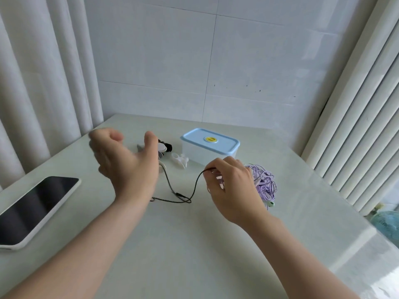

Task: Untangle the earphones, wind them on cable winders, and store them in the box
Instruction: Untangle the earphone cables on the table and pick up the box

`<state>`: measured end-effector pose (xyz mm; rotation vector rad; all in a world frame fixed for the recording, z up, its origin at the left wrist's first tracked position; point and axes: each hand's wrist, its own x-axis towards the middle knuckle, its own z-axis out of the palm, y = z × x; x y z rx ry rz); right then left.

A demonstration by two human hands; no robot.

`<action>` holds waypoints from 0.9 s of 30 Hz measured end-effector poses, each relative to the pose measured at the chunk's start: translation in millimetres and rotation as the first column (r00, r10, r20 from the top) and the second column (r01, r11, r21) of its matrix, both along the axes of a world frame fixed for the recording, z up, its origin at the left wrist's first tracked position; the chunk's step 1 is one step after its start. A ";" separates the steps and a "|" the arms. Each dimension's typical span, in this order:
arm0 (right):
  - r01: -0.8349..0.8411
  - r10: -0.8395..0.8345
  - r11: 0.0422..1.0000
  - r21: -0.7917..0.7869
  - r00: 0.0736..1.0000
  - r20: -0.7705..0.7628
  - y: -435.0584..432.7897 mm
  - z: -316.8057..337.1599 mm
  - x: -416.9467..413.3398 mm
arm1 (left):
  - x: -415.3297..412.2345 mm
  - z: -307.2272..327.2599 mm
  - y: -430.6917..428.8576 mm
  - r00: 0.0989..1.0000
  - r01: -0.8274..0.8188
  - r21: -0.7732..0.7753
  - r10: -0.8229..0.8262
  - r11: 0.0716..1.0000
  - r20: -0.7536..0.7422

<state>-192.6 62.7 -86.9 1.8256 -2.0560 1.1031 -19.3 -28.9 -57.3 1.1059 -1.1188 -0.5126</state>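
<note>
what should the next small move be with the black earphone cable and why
Probably lower the open left hand to pinch the thin black earphone cable near its crossed loop on the pale table. The right hand pinches one stretch, but the rest lies slack and crossed over itself, so winding seems premature.

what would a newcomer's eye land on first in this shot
The two hands at mid-table draw the eye: the right hand pinches a thin black earphone cable that loops across the table, while the left hand hovers blurred above it, holding nothing. Just right of the right hand lies a purple earphone tangle, with the blue-lidded box closed behind it. A dark phone lies at the left edge.
</note>
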 end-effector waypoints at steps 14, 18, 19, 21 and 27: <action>-0.145 0.150 0.988 -0.049 0.982 0.117 4.9 13.7 -2.5 | -20.3 -23.9 9.8 0.626 0.647 0.036 -0.558 0.762 0.545; -0.074 0.117 0.989 -0.126 0.913 0.390 12.8 31.5 -11.9 | -17.8 -21.2 8.3 0.658 0.570 0.031 -0.479 0.821 0.581; 0.018 0.039 0.990 -0.138 0.917 0.397 12.9 32.8 -15.2 | -17.9 -22.5 7.7 0.655 0.557 0.023 -0.456 0.830 0.603; 0.205 -0.170 0.975 -0.089 0.937 0.306 11.7 32.1 -24.1 | -17.3 -26.6 6.1 0.630 0.558 0.015 -0.436 0.830 0.642; 0.352 -0.388 0.876 0.329 0.920 0.050 9.5 20.7 -30.8 | -16.9 -28.9 9.2 0.490 0.629 0.041 -0.438 0.776 0.754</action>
